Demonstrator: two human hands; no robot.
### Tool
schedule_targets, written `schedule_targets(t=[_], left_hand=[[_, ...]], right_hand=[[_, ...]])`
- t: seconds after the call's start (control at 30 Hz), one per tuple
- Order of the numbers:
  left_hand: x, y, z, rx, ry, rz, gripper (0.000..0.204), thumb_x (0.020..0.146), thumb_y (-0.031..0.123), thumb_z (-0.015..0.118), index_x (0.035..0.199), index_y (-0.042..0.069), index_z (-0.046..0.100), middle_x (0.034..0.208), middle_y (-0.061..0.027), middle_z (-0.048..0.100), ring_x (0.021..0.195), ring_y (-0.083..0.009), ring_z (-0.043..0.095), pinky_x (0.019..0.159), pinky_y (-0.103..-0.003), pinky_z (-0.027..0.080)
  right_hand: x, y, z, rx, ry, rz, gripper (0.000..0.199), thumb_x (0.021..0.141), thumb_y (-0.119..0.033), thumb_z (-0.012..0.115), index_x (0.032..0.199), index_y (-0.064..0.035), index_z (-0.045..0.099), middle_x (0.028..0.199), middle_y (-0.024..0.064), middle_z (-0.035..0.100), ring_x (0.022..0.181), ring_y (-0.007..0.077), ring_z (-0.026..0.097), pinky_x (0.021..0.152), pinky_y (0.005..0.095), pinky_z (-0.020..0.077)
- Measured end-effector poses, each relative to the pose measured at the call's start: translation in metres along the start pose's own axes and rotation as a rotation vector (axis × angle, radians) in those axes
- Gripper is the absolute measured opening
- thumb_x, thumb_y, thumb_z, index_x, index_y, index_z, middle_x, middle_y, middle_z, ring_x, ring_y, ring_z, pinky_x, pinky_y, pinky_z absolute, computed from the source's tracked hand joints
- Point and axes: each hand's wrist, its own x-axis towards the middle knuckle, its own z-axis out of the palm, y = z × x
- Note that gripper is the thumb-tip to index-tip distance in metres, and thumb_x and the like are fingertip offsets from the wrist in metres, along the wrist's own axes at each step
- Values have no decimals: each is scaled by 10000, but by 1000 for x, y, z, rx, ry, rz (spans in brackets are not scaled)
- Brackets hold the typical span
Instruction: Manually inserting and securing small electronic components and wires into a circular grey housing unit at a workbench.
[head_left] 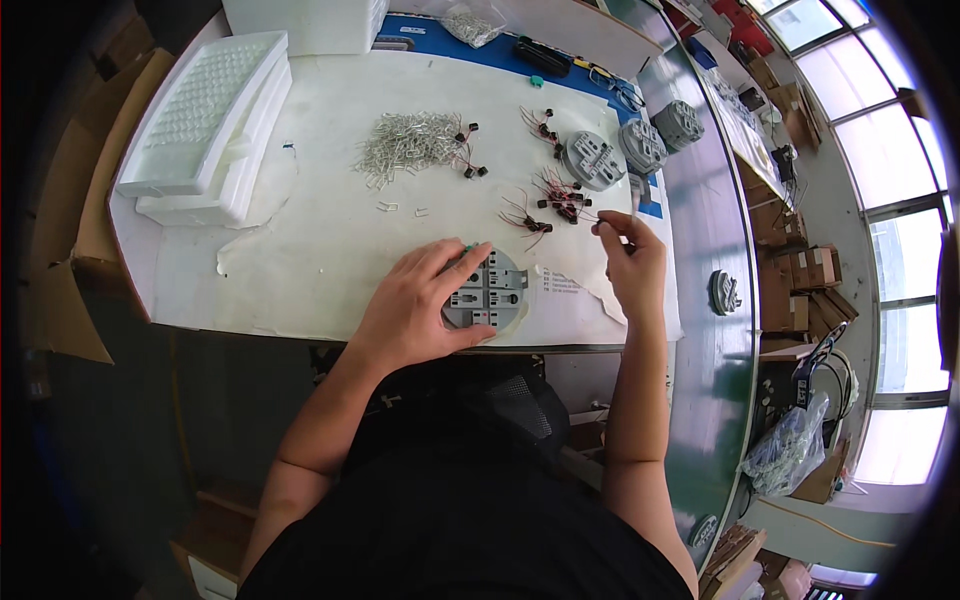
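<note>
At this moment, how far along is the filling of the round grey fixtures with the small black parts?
Three grey round fixtures sit aside at the far right, possibly finished; too small to tell. In hand: the left hand steadies a partly loaded fixture while the right hand pinches a small wired part. Left: loose red-wired black parts and a pile of metal clips.

A clear plastic bag (472, 24) of small metal parts lies at the far edge of the counter (320, 250). Brown cardboard boxes (800, 270) are stacked on the floor to the right. Another clear bag (790, 445) slumps below them, near the window.
</note>
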Motion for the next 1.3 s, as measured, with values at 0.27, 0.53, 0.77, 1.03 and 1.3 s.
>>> schedule_targets(t=[0.27,0.53,0.77,1.03,1.3], left_hand=[[32,20,-34,-144,224,57,556,818,464,898,1203,77,791,1038,-99,717,1027,-304,695,943,-428,524],[29,49,-44,-126,200,27,390,798,368,924,1053,90,827,930,-59,753,920,-265,728,870,-377,534],[26,39,-32,-169,113,-76,201,805,187,923,951,87,827,805,-66,735,757,-240,704,783,-358,531],[26,28,-20,-440,69,-170,120,880,167,839,936,70,796,798,-84,719,720,-271,699,691,-380,545],[25,32,-11,-379,52,-187,110,933,151,780,930,43,759,821,-93,711,728,-260,696,663,-361,535]], right_hand=[[-52,-74,10,723,-298,225,188,1070,-125,689,1142,49,685,818,81,707,492,51,459,463,210,353],[-69,-82,31,724,-232,138,182,1060,-142,717,1077,38,696,780,76,708,511,55,491,463,205,360],[-77,-80,33,785,-285,155,199,1027,-117,766,1125,46,708,836,77,756,571,39,554,511,198,425],[-78,-69,37,167,-142,-365,238,892,20,836,1119,-3,771,986,78,767,683,80,646,583,223,499],[-79,-61,44,273,-81,-385,212,873,11,850,1070,-2,774,1031,84,761,700,95,633,620,238,507]])
